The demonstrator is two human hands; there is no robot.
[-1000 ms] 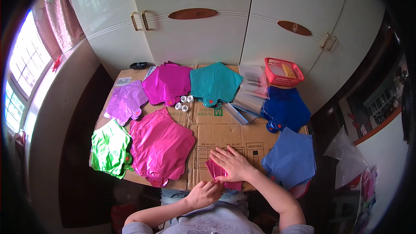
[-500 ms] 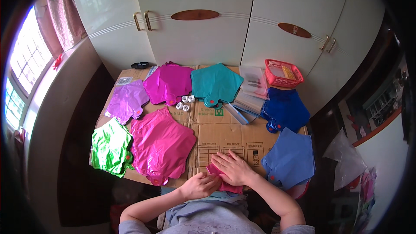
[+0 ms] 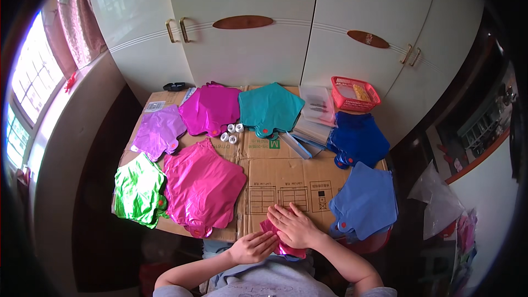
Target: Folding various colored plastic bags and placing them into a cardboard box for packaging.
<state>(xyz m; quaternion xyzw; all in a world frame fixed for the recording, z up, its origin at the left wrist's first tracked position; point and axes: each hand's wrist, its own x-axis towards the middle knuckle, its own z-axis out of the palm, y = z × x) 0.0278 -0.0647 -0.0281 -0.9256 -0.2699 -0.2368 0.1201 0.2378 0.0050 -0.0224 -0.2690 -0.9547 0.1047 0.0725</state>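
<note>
A pink foil balloon [image 3: 290, 249], flat and folded small, lies at the near edge of the cardboard, partly covered by both hands. My right hand [image 3: 292, 227] rests flat on it with fingers stretched out. From the left, my left hand [image 3: 253, 247] touches the foil, its fingers extended and close together. To the left is a large stack of flat pink foil balloons [image 3: 204, 187] with a red dot near the bottom. A light blue stack of balloons [image 3: 365, 201] lies right of my right hand.
Around the cardboard [image 3: 264, 165] lie green [image 3: 138, 190], lilac [image 3: 158, 131], magenta [image 3: 210, 109], teal [image 3: 270, 107] and dark blue [image 3: 360, 138] stacks of balloons. Several white ribbon rolls [image 3: 232, 133], clear plastic bags [image 3: 317, 104] and a red basket [image 3: 355, 93] sit toward the back.
My left hand's fingers have gone from a curled pinch to stretched out on the foil. Both hands and the folded pink balloon sit slightly lower in view, which has shifted a little.
</note>
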